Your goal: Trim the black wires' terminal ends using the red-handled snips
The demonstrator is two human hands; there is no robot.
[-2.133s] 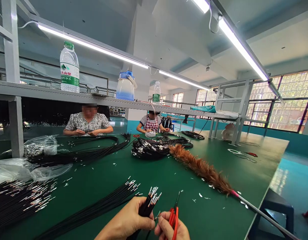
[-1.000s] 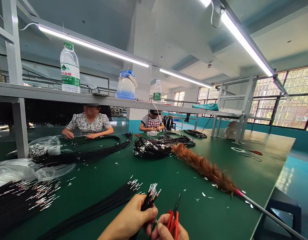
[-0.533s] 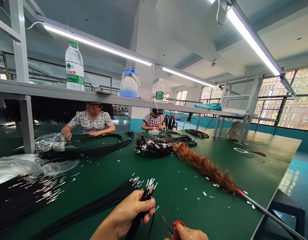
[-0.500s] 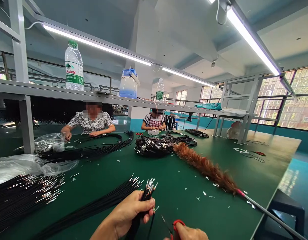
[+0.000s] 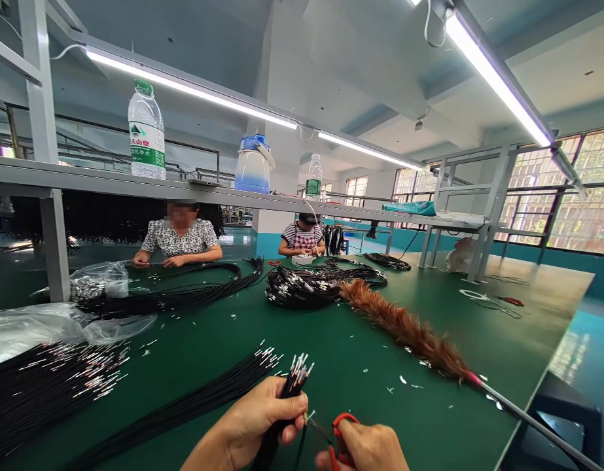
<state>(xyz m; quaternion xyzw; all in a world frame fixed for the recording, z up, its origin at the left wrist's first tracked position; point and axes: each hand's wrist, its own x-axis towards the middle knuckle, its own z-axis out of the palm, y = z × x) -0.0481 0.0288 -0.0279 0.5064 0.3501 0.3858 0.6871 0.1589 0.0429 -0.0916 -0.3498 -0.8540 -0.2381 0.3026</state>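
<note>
Left hand (image 5: 255, 418) clenched around a bundle of black wires (image 5: 288, 392), low centre of view. The metal-tipped ends fan up and out above the thumb; the rest of the bundle drops below the fist and out of frame.

Right hand (image 5: 368, 448) just right of it, fingers through the red handles of scissors (image 5: 331, 432). The dark blades point left toward the wire ends; whether the blades touch a wire, cannot tell.

Green table (image 5: 331, 347) under both hands. A long sheaf of black wires (image 5: 194, 402) lies on it just left of the left hand, tips pointing up-right. Further left, a bigger pile of tipped wires (image 5: 46, 379) beside clear plastic bags (image 5: 46, 327). Small white scraps scattered over the surface.

A feather duster (image 5: 404, 330) lies diagonally to the right, handle toward the near edge. Coiled wire bundles (image 5: 302, 291) sit mid-table.

Two other people sit across the table, hands on their own wires. Water bottle (image 5: 146, 134) and blue jug (image 5: 253, 163) on the shelf above.
</note>
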